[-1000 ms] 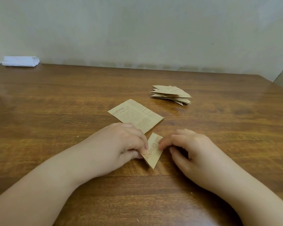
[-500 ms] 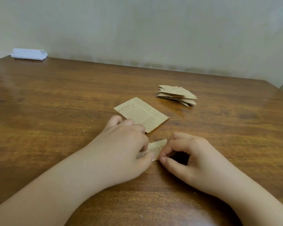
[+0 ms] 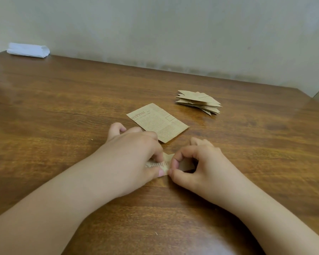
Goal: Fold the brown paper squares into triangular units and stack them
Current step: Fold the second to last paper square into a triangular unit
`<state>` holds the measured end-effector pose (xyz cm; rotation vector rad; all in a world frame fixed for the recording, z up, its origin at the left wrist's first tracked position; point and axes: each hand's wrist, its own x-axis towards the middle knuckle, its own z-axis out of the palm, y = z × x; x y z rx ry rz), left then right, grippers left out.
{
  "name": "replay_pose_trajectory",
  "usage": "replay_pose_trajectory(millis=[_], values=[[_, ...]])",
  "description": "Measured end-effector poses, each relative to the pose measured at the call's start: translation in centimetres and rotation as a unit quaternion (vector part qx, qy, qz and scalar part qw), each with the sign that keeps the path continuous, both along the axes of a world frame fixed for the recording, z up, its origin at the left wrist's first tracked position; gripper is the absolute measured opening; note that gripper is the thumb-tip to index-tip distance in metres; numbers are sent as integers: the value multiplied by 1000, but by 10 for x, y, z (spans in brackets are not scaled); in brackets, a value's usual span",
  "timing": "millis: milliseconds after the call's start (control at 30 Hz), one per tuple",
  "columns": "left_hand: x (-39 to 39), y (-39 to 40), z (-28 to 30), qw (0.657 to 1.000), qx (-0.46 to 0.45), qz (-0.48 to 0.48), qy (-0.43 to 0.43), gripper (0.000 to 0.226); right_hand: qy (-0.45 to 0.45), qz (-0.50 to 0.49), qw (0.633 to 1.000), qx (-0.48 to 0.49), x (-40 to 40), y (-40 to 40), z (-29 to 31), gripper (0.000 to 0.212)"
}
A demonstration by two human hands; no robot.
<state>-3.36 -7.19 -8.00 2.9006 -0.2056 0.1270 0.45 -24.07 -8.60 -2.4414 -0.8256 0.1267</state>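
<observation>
In the head view, a small brown printed paper piece, partly folded (image 3: 163, 163), lies low on the glossy brown wooden table (image 3: 63, 107), right between the two hands and touching both. The left hand (image 3: 133, 155) comes in from the lower left with its fingers curled; its thumb and forefinger pinch the left part of the piece, the thumb tip lying along the near edge. The right hand (image 3: 197, 166) comes in from the lower right, its forefinger arched over and its thumb beneath, the two tips meeting on the right part of the same piece in a pinch. Most of the paper is covered by the fingers, so its exact folded shape is hard to tell; a pointed corner shows just above the gap between the hands.

Just beyond the left hand's knuckles lies a flat brown printed paper rectangle (image 3: 157, 122), its near corner close to the fingers but apart from the held piece. Farther back and to the right, well apart from both hands, sits a stack of folded brown paper triangles (image 3: 199, 102) with their points fanned out. At the far left edge of the table, against the pale wall (image 3: 173, 30), rests a folded white cloth or paper bundle (image 3: 28, 50).
</observation>
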Motion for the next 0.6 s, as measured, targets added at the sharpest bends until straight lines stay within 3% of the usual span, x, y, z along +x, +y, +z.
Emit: replay_pose_trajectory(millis=[400, 600], values=[[2, 5, 1, 999, -11, -7, 45, 24, 108, -103, 989, -13, 14, -24, 9, 6], [4, 8, 2, 996, -68, -20, 60, 15, 125, -132, 983, -33, 18, -32, 11, 10]])
